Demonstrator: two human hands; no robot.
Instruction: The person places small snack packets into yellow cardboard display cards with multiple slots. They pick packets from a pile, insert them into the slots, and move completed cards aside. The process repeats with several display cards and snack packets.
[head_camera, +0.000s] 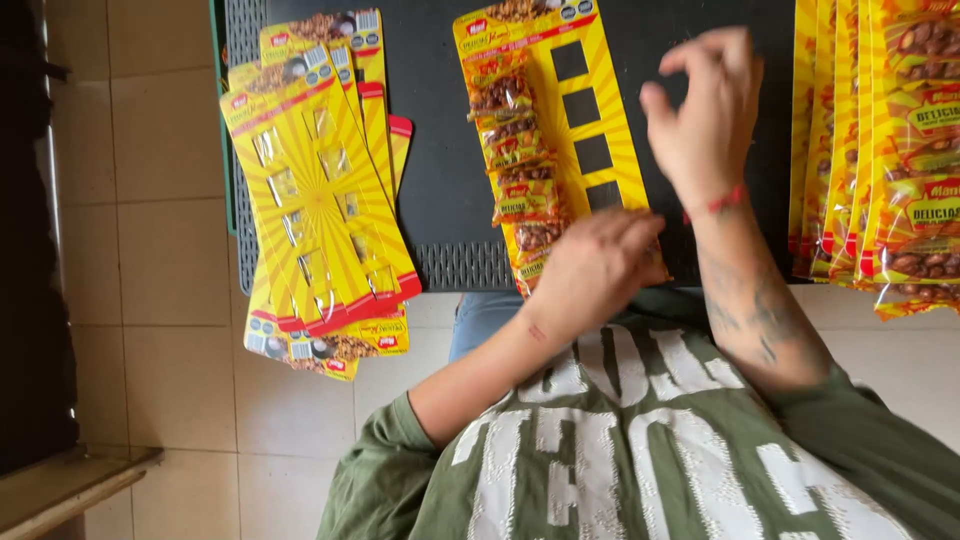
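Nearest, left hand pressed flat on the near end of a yellow display card lying on the black tabletop, fingers together. Beyond, right hand raised above it, fingers loosely curled, pinching nothing. Peanut packets down the card's left column; empty cards stacked left, filled cards far right.

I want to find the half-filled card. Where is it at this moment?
In the head view, the half-filled card lies at the middle of the black mat, its near end under the left hand, between the empty cards and the right hand.
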